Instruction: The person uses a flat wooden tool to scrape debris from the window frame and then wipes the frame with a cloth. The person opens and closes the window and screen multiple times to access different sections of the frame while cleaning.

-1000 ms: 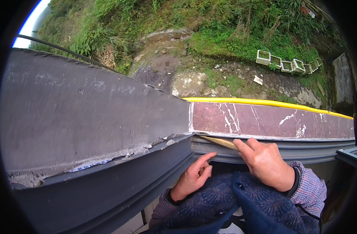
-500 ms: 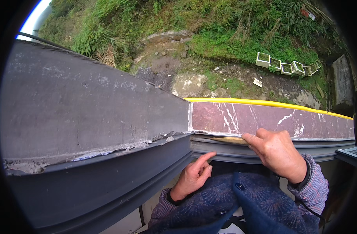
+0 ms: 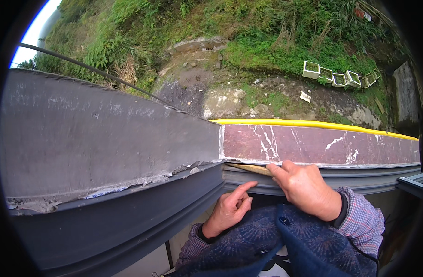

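My right hand [image 3: 308, 190] is closed on a thin, tapering wooden strip [image 3: 249, 168], its index finger stretched along it. The strip's pointed end lies near the inner corner, in the gap between the grey metal window frame [image 3: 359, 178] and the reddish-brown, white-streaked sill [image 3: 294, 142]. Much of the strip's near end is covered by my fingers. Below and left of it, my left hand [image 3: 227, 210] holds nothing that I can see; its index finger points toward the frame and the other fingers are partly curled.
Along the sill's outer edge runs a yellow hose or pipe [image 3: 308, 123]. A dark grey wall [image 3: 109, 138] with crumbling mortar along its lower edge fills the left. Far below lie rocky ground, greenery and a row of white planter boxes [image 3: 311, 69].
My right hand has slid left along the frame with the wooden strip, whose tip is nearer the corner. My left hand stays almost still. The view has tilted slightly.
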Demonstrator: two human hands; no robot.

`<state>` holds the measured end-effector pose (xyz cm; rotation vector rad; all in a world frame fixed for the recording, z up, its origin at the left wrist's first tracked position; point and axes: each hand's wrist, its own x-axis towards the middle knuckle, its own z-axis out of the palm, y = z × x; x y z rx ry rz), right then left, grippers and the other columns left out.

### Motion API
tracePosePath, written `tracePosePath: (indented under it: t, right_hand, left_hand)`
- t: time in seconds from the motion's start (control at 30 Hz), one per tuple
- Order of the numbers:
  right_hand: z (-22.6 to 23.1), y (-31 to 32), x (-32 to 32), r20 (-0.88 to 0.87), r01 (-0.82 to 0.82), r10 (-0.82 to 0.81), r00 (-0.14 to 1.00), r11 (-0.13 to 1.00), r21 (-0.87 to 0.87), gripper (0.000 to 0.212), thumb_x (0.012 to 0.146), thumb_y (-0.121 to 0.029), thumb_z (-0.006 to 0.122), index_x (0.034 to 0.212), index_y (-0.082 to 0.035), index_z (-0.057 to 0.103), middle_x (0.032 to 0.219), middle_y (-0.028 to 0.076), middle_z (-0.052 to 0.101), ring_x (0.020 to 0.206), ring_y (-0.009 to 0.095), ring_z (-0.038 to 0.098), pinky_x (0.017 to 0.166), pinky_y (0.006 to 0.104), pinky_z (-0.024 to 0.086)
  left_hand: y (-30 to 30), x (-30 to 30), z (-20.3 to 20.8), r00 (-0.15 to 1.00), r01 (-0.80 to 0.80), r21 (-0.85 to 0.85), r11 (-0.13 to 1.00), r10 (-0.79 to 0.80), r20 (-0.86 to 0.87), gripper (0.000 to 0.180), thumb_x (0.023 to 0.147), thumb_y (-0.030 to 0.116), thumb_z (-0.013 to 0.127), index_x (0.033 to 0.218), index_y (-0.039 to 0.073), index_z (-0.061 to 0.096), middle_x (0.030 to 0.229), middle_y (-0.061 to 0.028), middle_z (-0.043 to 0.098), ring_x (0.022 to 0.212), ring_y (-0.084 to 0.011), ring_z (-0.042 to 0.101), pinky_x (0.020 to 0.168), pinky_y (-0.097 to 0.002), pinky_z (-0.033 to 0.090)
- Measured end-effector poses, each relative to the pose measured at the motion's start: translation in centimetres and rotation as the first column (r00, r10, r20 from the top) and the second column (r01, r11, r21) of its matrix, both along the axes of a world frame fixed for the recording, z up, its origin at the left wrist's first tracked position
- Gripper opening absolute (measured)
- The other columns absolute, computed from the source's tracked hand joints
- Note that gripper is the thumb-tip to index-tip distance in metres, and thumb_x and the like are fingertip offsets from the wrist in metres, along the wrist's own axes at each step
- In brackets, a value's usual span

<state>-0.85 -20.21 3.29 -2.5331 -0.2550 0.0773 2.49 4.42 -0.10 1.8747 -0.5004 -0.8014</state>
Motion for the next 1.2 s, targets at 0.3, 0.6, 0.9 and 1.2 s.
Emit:
tracePosePath:
  t: [0.3,0.6,0.9,1.2]
  right_hand:
    - [1.4,-1.4,-1.6,0.02,-0.001,0.002,1.0,0.999,-0.049,0.045,0.078,-0.009,0.064,0.123,-0.003,0.063,0.084,0.011,0.059,0.071,0.028,0.067,0.057,0.0385,0.053]
    - [2.6,-1.4,-2.1,0.113,0.003,0.017,0.993,0.984,-0.177,0.047,0.074,-0.01,0.065,0.121,-0.005,0.068,0.082,0.009,0.054,0.075,0.025,0.063,0.058,0.036,0.052]
    - [0.6,0.5,-1.3,0.21,0.024,0.013,0.978,0.985,-0.174,0.047,0.075,-0.011,0.064,0.12,-0.006,0.068,0.083,0.008,0.054,0.074,0.023,0.06,0.06,0.035,0.052]
    - [-2.1,0.9,-1.2,0.319,0.026,0.014,0.948,0.992,-0.123,0.049,0.075,-0.01,0.063,0.124,-0.006,0.067,0.085,0.008,0.057,0.076,0.023,0.061,0.062,0.0338,0.053]
  left_hand:
    - [0.1,-0.4,0.4,1.0,-0.02,-0.001,1.0,0.02,-0.015,0.05,0.093,-0.004,0.061,0.141,0.005,0.054,0.07,-0.0037,0.059,0.063,-0.0077,0.058,0.06,-0.0253,0.048]
    - [0.6,-1.0,0.6,1.0,-0.025,-0.019,1.0,0.025,0.011,0.047,0.095,-0.004,0.059,0.14,0.004,0.053,0.07,-0.0027,0.059,0.062,-0.007,0.058,0.06,-0.0239,0.047]
    - [1.2,-1.2,0.3,0.999,-0.031,-0.012,0.999,0.031,0.016,0.047,0.095,-0.004,0.059,0.14,0.004,0.053,0.07,-0.0032,0.06,0.062,-0.0082,0.059,0.06,-0.0246,0.048]
    - [1.3,-1.4,0.2,0.999,-0.011,-0.001,1.0,0.011,0.035,0.044,0.096,-0.005,0.055,0.139,0.002,0.053,0.071,-0.0029,0.064,0.065,-0.0075,0.061,0.063,-0.0232,0.049]
